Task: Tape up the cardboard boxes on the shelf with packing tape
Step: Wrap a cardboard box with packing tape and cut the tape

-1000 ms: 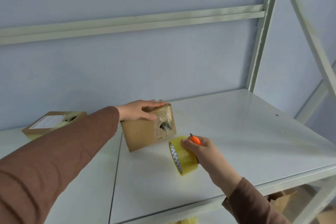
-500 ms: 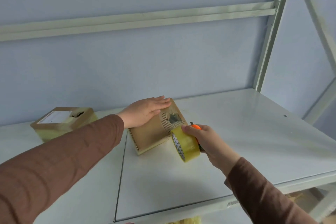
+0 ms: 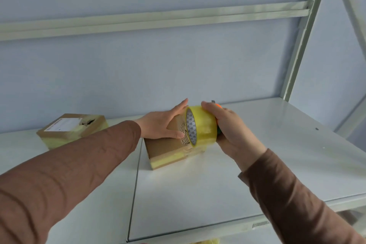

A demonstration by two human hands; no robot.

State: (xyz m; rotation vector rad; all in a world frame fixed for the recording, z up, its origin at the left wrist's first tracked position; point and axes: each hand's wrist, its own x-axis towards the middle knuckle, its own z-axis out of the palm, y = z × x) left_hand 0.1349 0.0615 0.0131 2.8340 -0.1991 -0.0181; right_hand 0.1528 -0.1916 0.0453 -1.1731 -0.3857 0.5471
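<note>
Head view, nearest us, shows both our brown sleeves reaching out over the pale grey metal shelf (image 3: 198,194). Our right hand (image 3: 231,130) has its fingers curled over the top of the yellow roll of clear packing tape (image 3: 202,127), gripping it on edge against the right end of the small brown cardboard box (image 3: 168,148); something orange shows behind the roll, likely a cutter, though we cannot tell. Our left hand (image 3: 162,123) lies flat on the box top with straight fingers, pressing it down, the thumb near a torn, scuffed patch by the roll. The box sits on the shelf near the seam between two panels, with bands of yellowish tape already round its lower side. We judge it light and fairly stiff, apt to slide on the smooth metal, so the flat palm on top is the sensible hold while tape is drawn. The roll should be rigid but its film thin and clingy; gripping the outer rim and keeping tension looks wise. Farther left stands a second brown cardboard box with a white label (image 3: 73,128), also banded in tape, near the blue wall.
</note>
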